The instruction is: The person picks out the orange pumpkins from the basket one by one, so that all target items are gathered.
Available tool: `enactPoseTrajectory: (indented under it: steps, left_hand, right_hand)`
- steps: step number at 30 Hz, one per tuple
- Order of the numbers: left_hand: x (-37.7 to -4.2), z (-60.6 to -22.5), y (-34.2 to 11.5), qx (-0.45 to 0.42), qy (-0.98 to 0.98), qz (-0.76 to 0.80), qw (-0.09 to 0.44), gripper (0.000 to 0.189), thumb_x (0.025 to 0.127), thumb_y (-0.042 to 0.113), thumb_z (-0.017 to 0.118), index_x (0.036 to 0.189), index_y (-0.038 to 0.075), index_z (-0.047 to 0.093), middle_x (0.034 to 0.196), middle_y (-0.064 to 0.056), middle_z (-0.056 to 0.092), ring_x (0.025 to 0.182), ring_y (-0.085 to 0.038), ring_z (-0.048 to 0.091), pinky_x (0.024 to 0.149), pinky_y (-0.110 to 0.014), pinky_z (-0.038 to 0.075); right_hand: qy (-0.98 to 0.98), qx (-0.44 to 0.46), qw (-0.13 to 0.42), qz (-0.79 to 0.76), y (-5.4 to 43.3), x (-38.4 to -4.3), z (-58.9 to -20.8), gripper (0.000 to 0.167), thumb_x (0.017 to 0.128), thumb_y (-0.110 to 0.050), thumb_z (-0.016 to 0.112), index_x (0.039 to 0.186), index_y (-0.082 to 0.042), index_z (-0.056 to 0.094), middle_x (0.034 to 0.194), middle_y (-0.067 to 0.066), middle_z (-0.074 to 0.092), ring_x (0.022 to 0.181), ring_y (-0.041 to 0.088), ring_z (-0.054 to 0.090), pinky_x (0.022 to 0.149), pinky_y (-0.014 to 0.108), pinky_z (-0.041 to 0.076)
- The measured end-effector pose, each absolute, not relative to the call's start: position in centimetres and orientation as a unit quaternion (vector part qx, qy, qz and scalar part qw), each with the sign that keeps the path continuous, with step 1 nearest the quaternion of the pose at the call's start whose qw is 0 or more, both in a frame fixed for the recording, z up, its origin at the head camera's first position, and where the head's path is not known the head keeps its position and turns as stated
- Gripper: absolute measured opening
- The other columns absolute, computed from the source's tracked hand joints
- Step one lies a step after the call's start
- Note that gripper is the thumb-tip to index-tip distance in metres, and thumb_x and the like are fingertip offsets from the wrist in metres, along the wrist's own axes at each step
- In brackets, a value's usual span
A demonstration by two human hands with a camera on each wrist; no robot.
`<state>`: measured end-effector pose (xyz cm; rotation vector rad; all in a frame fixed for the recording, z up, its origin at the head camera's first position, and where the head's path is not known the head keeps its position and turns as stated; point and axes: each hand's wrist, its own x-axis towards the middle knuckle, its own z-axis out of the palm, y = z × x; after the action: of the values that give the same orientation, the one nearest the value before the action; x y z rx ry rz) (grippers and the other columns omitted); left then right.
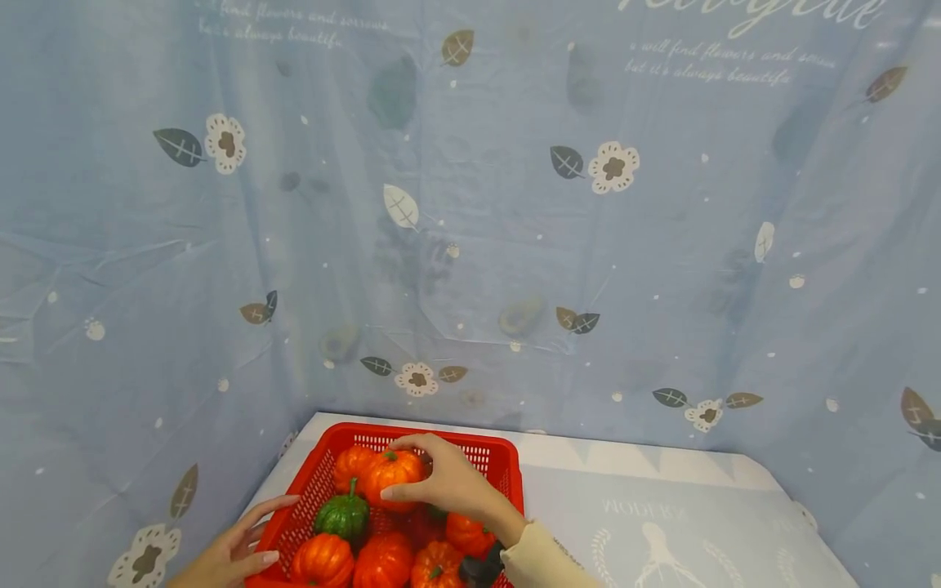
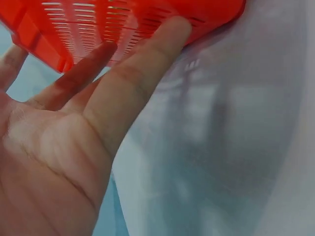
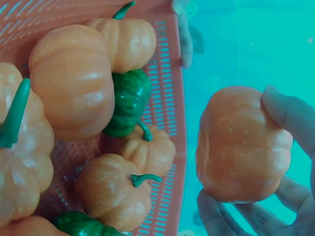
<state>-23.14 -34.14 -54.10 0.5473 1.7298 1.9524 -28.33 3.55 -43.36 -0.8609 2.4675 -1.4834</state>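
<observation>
My right hand [image 1: 452, 482] grips an orange toy pumpkin [image 1: 393, 476] between thumb and fingers, above the red plastic basket [image 1: 512, 461]. In the right wrist view the held pumpkin [image 3: 243, 145] appears beside the basket's rim, its ribbed side facing the camera. Several other orange pumpkins [image 1: 323, 559] lie in the basket, along with a green one [image 1: 342, 516] whose stem points up. With fingers stretched out, my left hand [image 1: 235, 547] is at the basket's left side. In the left wrist view its fingertips [image 2: 174, 32] rest against the slotted red wall.
The basket stands at the left of a white table [image 1: 588, 490] printed with pale lettering and a plant motif. Blue curtains [image 1: 500, 245] with leaves and flowers hang behind and on both sides, close to the basket's left.
</observation>
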Motion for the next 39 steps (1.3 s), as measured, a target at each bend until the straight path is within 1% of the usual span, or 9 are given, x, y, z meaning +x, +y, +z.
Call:
enactPoseTrajectory:
  steps: [3, 6, 9, 13, 21, 27, 31, 34, 39]
  left_hand:
    - [-23.2, -53.8, -34.0, 0.195, 0.63, 0.712, 0.24, 0.054, 0.113, 0.011, 0.037, 0.155, 0.045, 0.032, 0.151, 0.002, 0.038, 0.13, -0.02, 0.053, 0.102, -0.061, 0.049]
    - [-23.3, -53.7, -34.0, 0.179, 0.638, 0.709, 0.241, 0.051, 0.113, 0.013, 0.037, 0.15, 0.049, 0.036, 0.149, 0.003, 0.04, 0.13, -0.02, 0.054, 0.102, -0.06, 0.049]
    - [-23.4, -53.8, -33.9, 0.171, 0.644, 0.707, 0.236, 0.049, 0.113, 0.015, 0.039, 0.148, 0.049, 0.038, 0.149, -0.002, 0.041, 0.129, -0.023, 0.054, 0.101, -0.059, 0.05]
    - [-23.6, -53.9, -33.9, 0.169, 0.646, 0.707, 0.233, 0.049, 0.112, 0.015, 0.04, 0.147, 0.049, 0.038, 0.151, -0.009, 0.039, 0.129, -0.025, 0.053, 0.101, -0.059, 0.051]
    - [-23.6, -54.3, -34.2, 0.172, 0.636, 0.715, 0.234, 0.048, 0.111, 0.011, 0.042, 0.138, 0.051, 0.045, 0.145, -0.004, 0.044, 0.127, -0.021, 0.055, 0.101, -0.059, 0.05]
    - [-23.8, -54.4, -34.5, 0.189, 0.637, 0.711, 0.229, 0.048, 0.111, 0.011, 0.042, 0.144, 0.046, 0.043, 0.144, 0.002, 0.044, 0.127, -0.017, 0.054, 0.103, -0.057, 0.05]
    - [-23.8, -54.4, -34.6, 0.196, 0.632, 0.711, 0.24, 0.048, 0.111, 0.012, 0.041, 0.145, 0.045, 0.044, 0.142, 0.007, 0.044, 0.127, -0.016, 0.054, 0.104, -0.057, 0.049]
    - [-23.8, -54.5, -34.7, 0.193, 0.634, 0.709, 0.242, 0.047, 0.111, 0.013, 0.041, 0.143, 0.047, 0.045, 0.143, 0.007, 0.043, 0.128, -0.019, 0.053, 0.104, -0.058, 0.048]
    - [-23.9, -54.3, -34.5, 0.186, 0.639, 0.709, 0.236, 0.047, 0.111, 0.013, 0.042, 0.138, 0.051, 0.049, 0.146, -0.001, 0.043, 0.128, -0.024, 0.053, 0.102, -0.06, 0.049]
  right_hand:
    - [0.825, -0.282, 0.064, -0.486, 4.0, -28.2, -43.0, 0.058, 0.08, -0.054, 0.085, 0.132, -0.037, 0.066, 0.128, -0.022, 0.058, 0.106, 0.009, 0.057, 0.09, 0.034, 0.052]
    - [0.827, -0.281, 0.062, -0.482, 4.5, -28.1, -42.7, 0.056, 0.08, -0.056, 0.084, 0.131, -0.043, 0.065, 0.13, -0.023, 0.057, 0.107, 0.009, 0.057, 0.091, 0.036, 0.052]
    - [0.826, -0.283, 0.055, -0.484, 5.1, -28.0, -42.5, 0.054, 0.081, -0.056, 0.084, 0.13, -0.047, 0.063, 0.133, -0.022, 0.056, 0.111, 0.009, 0.058, 0.095, 0.039, 0.052]
    - [0.823, -0.283, 0.041, -0.49, 5.9, -28.0, -42.3, 0.054, 0.081, -0.055, 0.084, 0.13, -0.046, 0.063, 0.133, -0.022, 0.057, 0.113, 0.009, 0.058, 0.099, 0.043, 0.051]
    - [0.821, -0.275, 0.03, -0.499, 7.8, -27.7, -42.2, 0.056, 0.081, -0.053, 0.085, 0.131, -0.043, 0.064, 0.132, -0.02, 0.06, 0.112, 0.01, 0.061, 0.093, 0.037, 0.054]
    - [0.816, -0.266, 0.017, -0.512, 9.8, -27.7, -42.3, 0.056, 0.083, -0.049, 0.085, 0.134, -0.041, 0.063, 0.133, -0.014, 0.06, 0.109, 0.017, 0.062, 0.088, 0.037, 0.055]
    - [0.815, -0.26, 0.019, -0.518, 11.3, -27.6, -42.5, 0.055, 0.084, -0.045, 0.085, 0.134, -0.041, 0.062, 0.131, -0.011, 0.061, 0.109, 0.019, 0.062, 0.087, 0.04, 0.055]
    - [0.815, -0.254, 0.019, -0.52, 12.4, -27.5, -42.6, 0.054, 0.085, -0.044, 0.085, 0.134, -0.042, 0.062, 0.131, -0.01, 0.061, 0.111, 0.02, 0.063, 0.09, 0.042, 0.055]
    - [0.822, -0.26, -0.003, -0.507, 13.9, -27.7, -42.5, 0.054, 0.086, -0.042, 0.085, 0.135, -0.039, 0.062, 0.131, -0.009, 0.061, 0.109, 0.018, 0.064, 0.09, 0.038, 0.056]
